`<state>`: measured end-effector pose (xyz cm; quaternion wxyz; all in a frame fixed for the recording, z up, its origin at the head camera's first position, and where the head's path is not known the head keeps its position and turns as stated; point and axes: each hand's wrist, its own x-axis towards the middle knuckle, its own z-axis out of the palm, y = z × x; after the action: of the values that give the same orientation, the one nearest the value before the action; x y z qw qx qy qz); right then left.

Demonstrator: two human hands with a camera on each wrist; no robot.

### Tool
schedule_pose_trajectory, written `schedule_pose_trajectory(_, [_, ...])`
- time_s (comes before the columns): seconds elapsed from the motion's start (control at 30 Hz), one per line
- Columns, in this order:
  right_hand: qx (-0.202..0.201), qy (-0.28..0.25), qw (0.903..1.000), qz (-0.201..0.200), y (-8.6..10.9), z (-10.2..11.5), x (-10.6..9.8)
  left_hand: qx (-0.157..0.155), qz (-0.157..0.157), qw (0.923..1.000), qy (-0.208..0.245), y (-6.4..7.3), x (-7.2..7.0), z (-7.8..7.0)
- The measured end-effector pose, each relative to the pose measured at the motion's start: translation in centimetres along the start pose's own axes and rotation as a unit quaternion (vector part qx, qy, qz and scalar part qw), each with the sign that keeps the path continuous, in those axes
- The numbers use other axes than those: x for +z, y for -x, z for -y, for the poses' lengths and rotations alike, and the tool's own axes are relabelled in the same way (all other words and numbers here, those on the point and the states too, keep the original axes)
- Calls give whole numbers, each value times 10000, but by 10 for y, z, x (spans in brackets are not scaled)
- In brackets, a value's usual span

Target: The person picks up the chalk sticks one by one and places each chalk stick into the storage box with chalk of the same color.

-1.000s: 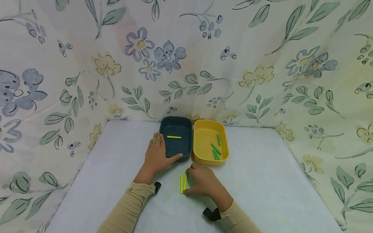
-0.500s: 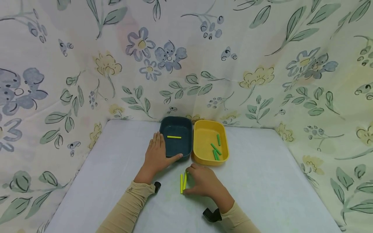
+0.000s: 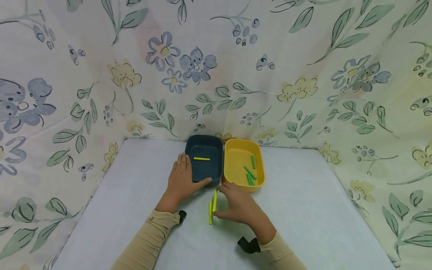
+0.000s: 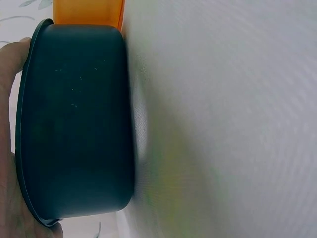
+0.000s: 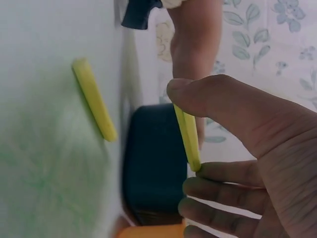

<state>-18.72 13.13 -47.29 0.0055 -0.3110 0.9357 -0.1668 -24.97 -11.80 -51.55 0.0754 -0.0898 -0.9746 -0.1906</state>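
Note:
My right hand (image 3: 241,205) pinches a short yellow stick (image 5: 187,135) end to end between thumb and index finger, held above the white cloth. A second yellow stick (image 3: 210,214) lies on the cloth just left of it. My left hand (image 3: 180,180) rests along the left side of a dark blue tub (image 3: 206,170), fingers straight and thumb spread over the front rim. Inside that tub is one yellow stick (image 3: 201,159). In the left wrist view, the tub's outer wall (image 4: 79,124) fills much of the left side.
A yellow tub (image 3: 233,165) stands against the blue one's right side, with several green sticks (image 3: 250,172) in it. White cloth (image 3: 297,195) covers the table. Floral fabric (image 3: 216,75) hangs behind and along both sides.
My right hand has lifted its yellow stick off the cloth and moved slightly toward the tubs. The other stick on the cloth and my left hand stay in place.

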Motion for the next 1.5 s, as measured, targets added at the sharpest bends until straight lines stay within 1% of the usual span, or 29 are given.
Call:
schedule_pose_trajectory(0.13, [60,-159,9997,-147,-2,-4,-7,-33,46,10000,14,0,0,0])
schedule_pose_trajectory(0.23, [34,-57,9996,-268,-4,-6,-12,-22,34,10000,5,0,0,0])
schedule_pose_trajectory(0.4, [-4,-41,9988,-496,-7,-7,-23,-11,11,10000,-7,0,-1,0])
schedule_pose_trajectory(0.53, [175,-171,9981,-568,-12,-11,-27,-47,67,10000,-45,0,-1,0])
schedule_pose_trajectory(0.67, [386,-275,9968,-636,-20,-20,-26,-85,123,9999,-77,-1,1,1])
schedule_pose_trajectory(0.93, [634,-251,9955,-653,-35,-38,-17,-53,82,9999,-54,-2,4,3])
schedule_pose_trajectory(1.03, [711,-265,9950,-652,-39,-41,-13,-45,101,9999,-94,-2,4,3])
schedule_pose_trajectory(1.13, [769,-171,9949,-631,-43,-43,-9,-36,122,9999,-108,-2,3,3])
schedule_pose_trajectory(1.37, [959,-151,9934,-615,-50,-46,-4,8,63,10000,-61,-1,2,2])
schedule_pose_trajectory(1.5, [947,-162,9938,-566,-55,-48,-4,16,53,10000,-76,-2,3,2])
